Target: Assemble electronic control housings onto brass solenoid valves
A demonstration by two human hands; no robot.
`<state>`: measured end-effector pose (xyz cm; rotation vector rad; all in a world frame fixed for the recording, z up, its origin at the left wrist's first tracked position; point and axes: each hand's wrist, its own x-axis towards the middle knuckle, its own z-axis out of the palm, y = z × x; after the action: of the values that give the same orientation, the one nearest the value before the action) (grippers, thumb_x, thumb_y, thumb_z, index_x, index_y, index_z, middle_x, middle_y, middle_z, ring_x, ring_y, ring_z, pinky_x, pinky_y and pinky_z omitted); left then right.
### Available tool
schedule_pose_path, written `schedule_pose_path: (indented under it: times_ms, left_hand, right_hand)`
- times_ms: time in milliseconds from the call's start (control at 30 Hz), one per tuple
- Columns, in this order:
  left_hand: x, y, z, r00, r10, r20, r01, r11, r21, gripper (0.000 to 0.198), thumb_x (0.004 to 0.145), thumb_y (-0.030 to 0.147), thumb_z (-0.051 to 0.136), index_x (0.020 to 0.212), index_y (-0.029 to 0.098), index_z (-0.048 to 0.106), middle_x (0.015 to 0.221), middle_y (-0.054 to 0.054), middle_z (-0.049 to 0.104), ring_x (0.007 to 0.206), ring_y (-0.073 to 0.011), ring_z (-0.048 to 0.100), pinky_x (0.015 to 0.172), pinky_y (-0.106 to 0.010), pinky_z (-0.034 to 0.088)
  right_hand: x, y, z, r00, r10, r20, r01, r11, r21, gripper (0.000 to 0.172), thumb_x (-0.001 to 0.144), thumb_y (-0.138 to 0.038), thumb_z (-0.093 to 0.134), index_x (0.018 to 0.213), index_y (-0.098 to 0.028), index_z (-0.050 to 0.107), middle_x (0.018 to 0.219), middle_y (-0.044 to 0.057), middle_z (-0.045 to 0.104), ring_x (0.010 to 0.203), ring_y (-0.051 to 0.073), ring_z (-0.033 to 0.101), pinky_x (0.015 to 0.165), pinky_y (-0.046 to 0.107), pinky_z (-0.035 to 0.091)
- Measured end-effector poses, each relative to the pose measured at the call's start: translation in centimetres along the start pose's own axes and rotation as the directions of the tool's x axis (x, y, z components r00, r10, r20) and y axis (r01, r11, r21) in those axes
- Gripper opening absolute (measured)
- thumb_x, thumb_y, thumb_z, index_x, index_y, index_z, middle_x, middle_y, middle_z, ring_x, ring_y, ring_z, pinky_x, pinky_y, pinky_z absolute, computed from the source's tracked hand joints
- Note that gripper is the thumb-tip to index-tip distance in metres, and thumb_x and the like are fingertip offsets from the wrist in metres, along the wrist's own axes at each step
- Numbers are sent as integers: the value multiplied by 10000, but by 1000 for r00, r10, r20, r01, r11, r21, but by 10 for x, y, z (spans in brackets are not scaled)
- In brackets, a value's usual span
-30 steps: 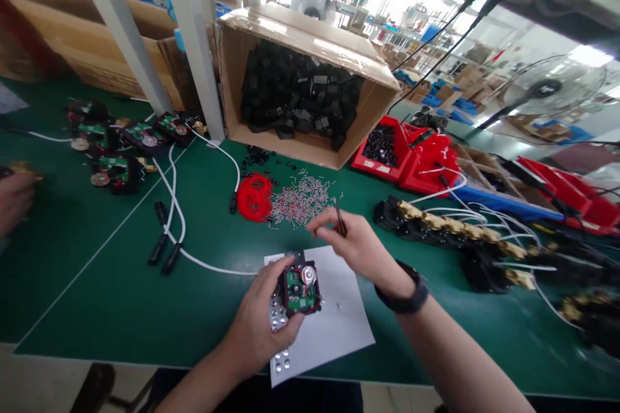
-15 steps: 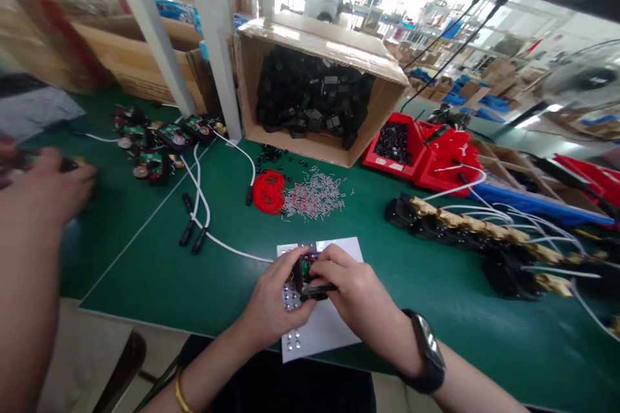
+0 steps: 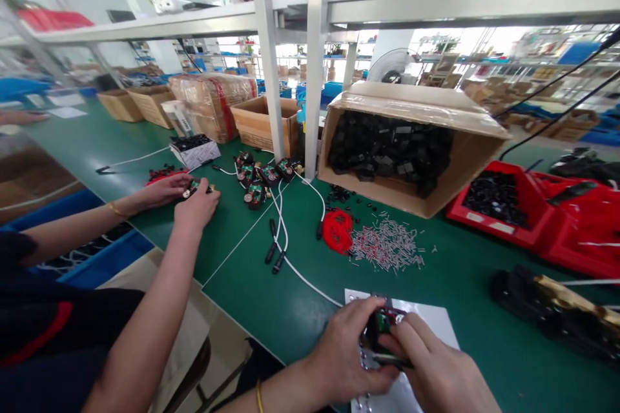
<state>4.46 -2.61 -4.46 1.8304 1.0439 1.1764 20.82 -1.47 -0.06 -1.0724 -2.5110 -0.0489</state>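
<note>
My left hand [image 3: 346, 352] is closed around a small black unit with a green circuit board [image 3: 385, 326], held just above a white sheet of paper [image 3: 436, 322] on the green table [image 3: 271, 303]. My right hand [image 3: 433, 371] is pinched on a thin dark tool [image 3: 390, 359] pressed against the front of that unit. Small silver parts [image 3: 364, 361] lie on the paper beside my left fingers. Most of the unit is hidden by my fingers.
A co-worker's hands [image 3: 186, 197] work at the left beside several green-board units [image 3: 256, 182]. An open carton of black parts [image 3: 402, 151], a red wire coil [image 3: 338, 230], scattered small pins [image 3: 387, 248], white cables [image 3: 285, 251], red bins [image 3: 498, 206] and brass-fitted assemblies [image 3: 557, 303] surround the paper.
The view has swung up and to the left, bringing the co-worker and shelves into sight. My right hand came from the pin pile down onto the unit, and both hands now sit lower in view.
</note>
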Motion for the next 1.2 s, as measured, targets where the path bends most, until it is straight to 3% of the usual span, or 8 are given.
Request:
schedule_pose_path:
  times_ms: [133,267,433,533,633,800,1033,1200]
  left_hand:
    - [-1,2,1,1000,-11,-26,11,1000,-9,777,568,147,674,1286,218,387,1241,-55,552,1118,-225,534,997,-330,422]
    - [-2,1,4,999,-31,-35,31,1000,-2,772,571,145,677,1285,216,393,1238,-55,556,1118,-227,535,996,-327,423]
    - [-1,3,2,998,-60,-8,60,998,-17,773,569,157,691,1284,219,404,1228,-50,564,1100,-227,544,987,-320,426]
    - [1,5,-2,995,-99,12,99,995,-23,770,570,157,701,1280,224,411,1230,-44,563,1105,-225,540,993,-320,418]
    - [1,7,-4,992,-119,32,120,993,-19,758,582,163,697,1281,211,406,1248,-59,551,1130,-238,524,1002,-345,409]
    - [0,4,-1,991,-120,53,119,993,26,699,648,165,646,1293,200,379,1280,-82,522,1166,-239,499,1021,-380,386]
    - [0,3,1,987,-158,41,152,983,106,604,705,199,608,1262,181,374,1244,-115,540,1131,-251,532,979,-422,426]
    - [-1,6,-4,977,-199,77,195,979,51,598,722,188,614,1269,197,372,1285,-101,510,1162,-238,515,1006,-404,414]
  right_hand:
    - [3,3,1,1000,-20,20,21,997,-69,253,958,-288,276,859,-217,498,718,15,580,496,136,615,373,218,415]
    - [1,2,1,998,-60,31,65,979,-194,155,869,-128,367,884,-212,496,752,26,587,488,156,612,372,241,376]
    - [-2,-5,-3,983,87,163,-39,961,-274,358,678,43,411,935,-188,504,836,47,607,441,155,605,347,258,263]
    - [8,-5,-11,953,191,237,-152,973,-173,327,712,5,480,961,-205,511,835,29,600,489,168,619,387,247,285]
    - [18,-4,-21,930,192,313,-210,978,22,238,784,-62,531,961,-221,533,867,16,574,617,159,620,481,235,355]
    - [23,-6,-30,908,258,330,-320,935,150,48,822,-131,564,827,-180,565,844,11,515,676,135,553,558,237,354]
    - [25,-7,-26,862,444,243,-505,793,341,216,715,-204,692,878,-190,552,870,1,505,720,126,501,594,230,344]
    - [12,15,-18,744,620,250,-610,477,633,201,829,-353,550,858,-156,568,754,13,571,648,124,506,553,227,358]
